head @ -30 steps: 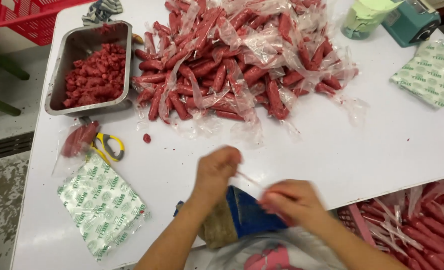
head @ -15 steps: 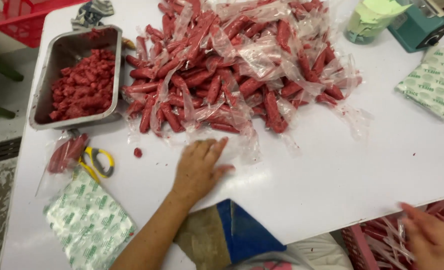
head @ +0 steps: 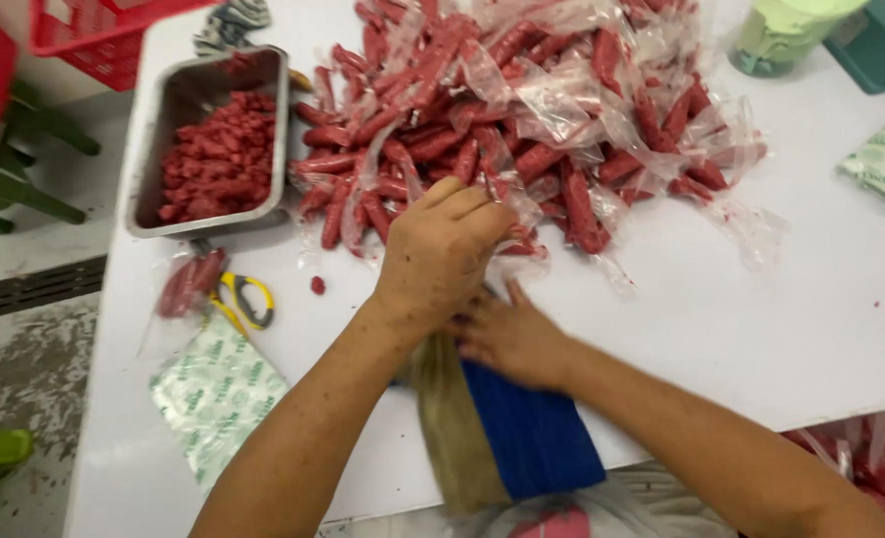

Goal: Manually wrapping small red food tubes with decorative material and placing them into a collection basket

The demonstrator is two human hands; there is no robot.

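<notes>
sausage packets (head: 522, 130) lay heaped just ahead of the left hand (head: 441, 254), which was closed on one; the right hand (head: 507, 334) rested flat, nearer the table (head: 811, 329) edge.

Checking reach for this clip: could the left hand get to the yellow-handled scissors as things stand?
Probably yes: the left hand rests at the sausage pile, and bare white table lies between it and the scissors.

We see bright, even light from overhead across the white table (head: 821, 329), which nearly washes out. Soft, faint shadows lie under both forearms near the table's front edge. Small glints sparkle on the plastic sausage wrappers (head: 522, 110) at the table's far side. Slight motion blur softens everything.
</notes>
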